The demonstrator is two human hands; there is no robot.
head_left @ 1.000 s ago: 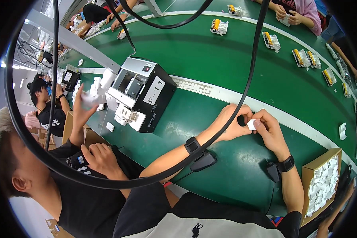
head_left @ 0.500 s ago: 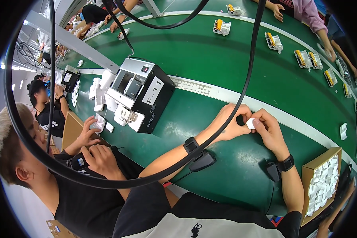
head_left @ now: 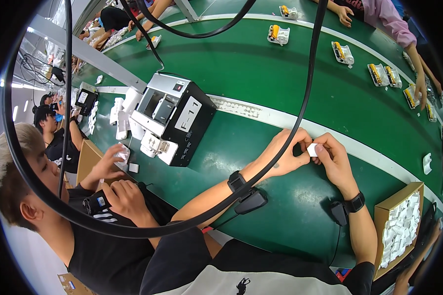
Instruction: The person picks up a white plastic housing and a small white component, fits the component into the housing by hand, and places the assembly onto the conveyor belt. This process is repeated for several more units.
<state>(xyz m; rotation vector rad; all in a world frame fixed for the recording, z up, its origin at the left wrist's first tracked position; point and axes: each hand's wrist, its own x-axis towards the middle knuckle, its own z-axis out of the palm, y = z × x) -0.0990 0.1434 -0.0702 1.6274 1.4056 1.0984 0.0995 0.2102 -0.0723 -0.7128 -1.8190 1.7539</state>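
Left hand [head_left: 286, 150] and right hand [head_left: 332, 158] pinch one small white block [head_left: 312, 149] — smooth, boxy plastic.

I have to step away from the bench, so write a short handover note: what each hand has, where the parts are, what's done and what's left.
Left hand and right hand: both pinch one small white part between the fingertips, above the green table.
Supply: cardboard box of white parts at the right, still well filled.
Black and white machine sits to the left, untouched by either hand.
Done: one part picked up.
Left: whatever this part needs, plus the rest of the box.
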